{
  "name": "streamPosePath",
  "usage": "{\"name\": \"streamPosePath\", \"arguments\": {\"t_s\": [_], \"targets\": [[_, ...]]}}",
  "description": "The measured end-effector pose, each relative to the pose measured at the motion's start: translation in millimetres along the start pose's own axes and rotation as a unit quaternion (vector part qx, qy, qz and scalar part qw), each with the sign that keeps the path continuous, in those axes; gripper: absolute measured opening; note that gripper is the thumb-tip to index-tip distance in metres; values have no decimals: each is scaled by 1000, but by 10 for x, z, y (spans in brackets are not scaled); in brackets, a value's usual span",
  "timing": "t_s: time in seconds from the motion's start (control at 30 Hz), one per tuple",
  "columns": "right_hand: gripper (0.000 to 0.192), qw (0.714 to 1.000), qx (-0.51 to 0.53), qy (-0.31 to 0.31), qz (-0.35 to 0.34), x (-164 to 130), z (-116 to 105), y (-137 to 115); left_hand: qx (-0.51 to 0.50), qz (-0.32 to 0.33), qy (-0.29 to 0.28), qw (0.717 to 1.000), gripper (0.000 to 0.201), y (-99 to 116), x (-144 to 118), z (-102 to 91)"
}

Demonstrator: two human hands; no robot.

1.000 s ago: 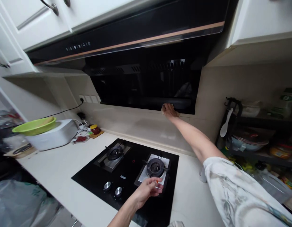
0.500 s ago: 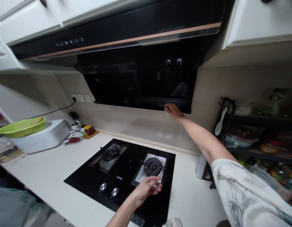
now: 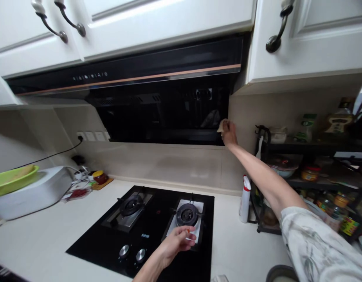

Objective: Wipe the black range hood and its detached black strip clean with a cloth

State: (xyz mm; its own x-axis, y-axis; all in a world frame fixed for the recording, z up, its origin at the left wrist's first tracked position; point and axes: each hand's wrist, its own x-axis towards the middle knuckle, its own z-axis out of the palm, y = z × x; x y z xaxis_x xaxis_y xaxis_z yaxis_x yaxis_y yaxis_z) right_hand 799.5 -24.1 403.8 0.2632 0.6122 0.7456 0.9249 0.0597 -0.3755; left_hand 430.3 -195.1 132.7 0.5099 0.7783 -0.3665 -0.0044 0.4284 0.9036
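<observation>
My right hand (image 3: 229, 134) is closed on a beige cloth (image 3: 222, 126), pressing it against the lower right edge of the black range hood (image 3: 157, 117). My left hand (image 3: 176, 244) hovers over the front of the black gas hob (image 3: 157, 239), just before the right burner (image 3: 187, 215). Its fingers are curled in a pinch, with a small orange thing (image 3: 188, 231) showing between them, too small to name. Two silver knobs (image 3: 140, 255) sit to the left of that hand.
Right of the hob, a white spray bottle (image 3: 244, 201) stands beside a black rack (image 3: 312, 148) of jars and bottles. White cabinets (image 3: 169, 23) hang overhead. On the left, a green basin (image 3: 15, 180) rests on a white appliance (image 3: 42, 194), near a yellow-lidded jar (image 3: 100, 177).
My right hand has slid the cloth rightward along the hood's lower edge to its right corner. My left hand stays over the hob. The view has tilted up, showing more of the cabinets.
</observation>
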Motion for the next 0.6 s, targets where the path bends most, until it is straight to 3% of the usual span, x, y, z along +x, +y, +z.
{"name": "streamPosePath", "arguments": {"t_s": [0.13, 0.27, 0.33, 0.47, 0.6], "targets": [[64, 991, -15, 136, -7, 554, -306, -206, 7, 0, -11, 1000, 64, 26, 40, -55], [64, 990, -26, 127, 50, 833, -218, -383, -5, -7, -19, 1000, 65, -36, 132, -23], [60, 987, -13, 125, 98, 726, -32, -385, -13, -13, -15, 1000, 64, -105, 164, 9], [52, 983, 4, 113, 145, 215, 350, -189, -17, -35, -9, 999, 58, -223, 191, 76], [45, 989, 4, 43, 141, -131, 483, 74, 5, -43, -1, 999, 59, -219, 203, 159]]}}
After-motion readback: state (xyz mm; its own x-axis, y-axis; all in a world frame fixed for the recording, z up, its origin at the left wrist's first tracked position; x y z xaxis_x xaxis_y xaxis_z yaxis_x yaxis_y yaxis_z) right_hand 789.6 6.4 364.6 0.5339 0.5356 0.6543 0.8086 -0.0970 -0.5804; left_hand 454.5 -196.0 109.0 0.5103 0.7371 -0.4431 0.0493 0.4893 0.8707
